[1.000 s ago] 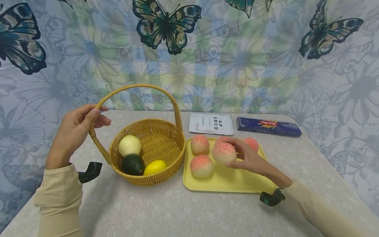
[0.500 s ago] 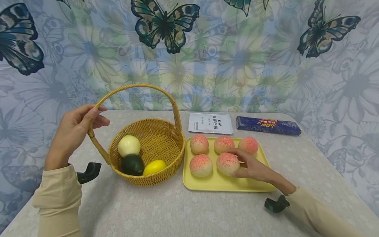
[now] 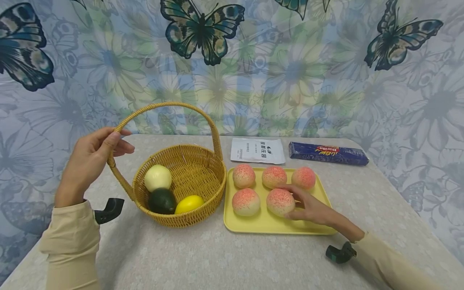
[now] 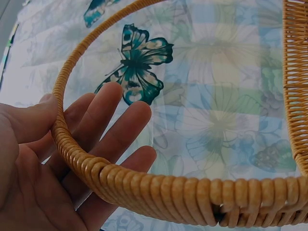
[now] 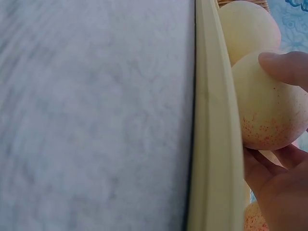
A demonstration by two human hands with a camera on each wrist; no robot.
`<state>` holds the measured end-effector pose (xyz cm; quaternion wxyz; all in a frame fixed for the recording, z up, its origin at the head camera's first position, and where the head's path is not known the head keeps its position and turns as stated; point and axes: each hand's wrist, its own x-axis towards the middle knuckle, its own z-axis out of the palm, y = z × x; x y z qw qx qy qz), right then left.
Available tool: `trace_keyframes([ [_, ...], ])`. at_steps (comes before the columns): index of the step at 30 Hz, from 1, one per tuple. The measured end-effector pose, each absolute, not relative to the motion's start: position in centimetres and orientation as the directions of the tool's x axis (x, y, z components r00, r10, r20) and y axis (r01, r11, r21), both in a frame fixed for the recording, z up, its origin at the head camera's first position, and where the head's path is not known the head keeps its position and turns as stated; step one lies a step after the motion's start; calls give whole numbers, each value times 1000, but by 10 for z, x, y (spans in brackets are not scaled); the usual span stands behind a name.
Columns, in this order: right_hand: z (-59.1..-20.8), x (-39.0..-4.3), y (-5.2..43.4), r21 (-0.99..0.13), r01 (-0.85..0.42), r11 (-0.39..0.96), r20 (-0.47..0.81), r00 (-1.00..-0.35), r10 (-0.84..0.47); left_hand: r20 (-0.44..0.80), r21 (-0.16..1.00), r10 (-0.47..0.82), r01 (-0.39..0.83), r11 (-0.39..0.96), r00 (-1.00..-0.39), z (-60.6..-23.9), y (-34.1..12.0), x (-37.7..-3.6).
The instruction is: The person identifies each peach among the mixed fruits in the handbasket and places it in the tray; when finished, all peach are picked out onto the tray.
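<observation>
My left hand [image 3: 87, 159] pinches the side of the wicker basket's handle [image 3: 166, 104] between thumb and fingers; in the left wrist view the other fingers [image 4: 127, 130] spread past the handle [image 4: 159, 192]. Inside the basket [image 3: 197, 177] lie a pale yellow-green round fruit [image 3: 158, 178], a dark green avocado-like fruit [image 3: 162, 201] and a lemon [image 3: 189, 204]. On the yellow tray [image 3: 268, 228], my right hand [image 3: 313, 206] holds a pink-speckled peach [image 3: 280, 202] at the front row's middle. The right wrist view shows thumb and fingers on opposite sides of this peach [image 5: 267, 106].
Other peaches sit on the tray: one front left [image 3: 246, 202], and a back row of left [image 3: 244, 176], middle [image 3: 274, 177] and right [image 3: 303, 178]. Behind the tray lie a white packet [image 3: 258, 151] and a blue Barilla box [image 3: 328, 154]. A butterfly-print cloth [image 3: 224, 92] hangs behind.
My right hand has lowered the peach and moved it slightly right and nearer on the tray, uncovering the back-row peaches. The left hand stays on the basket handle.
</observation>
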<state>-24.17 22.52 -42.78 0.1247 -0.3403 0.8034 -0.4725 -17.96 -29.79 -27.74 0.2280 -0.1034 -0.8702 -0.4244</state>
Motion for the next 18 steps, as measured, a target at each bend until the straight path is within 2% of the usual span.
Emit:
trace_keyframes([
  [11,-427,-240,226,-815,-441,376,110,-756,-646,495,685,-6,386,618,-869,-278,-298,-180],
  [18,-426,-239,225,-820,-441,366,122,-758,-641,497,685,6,396,612,-868,-278,-299,-179],
])
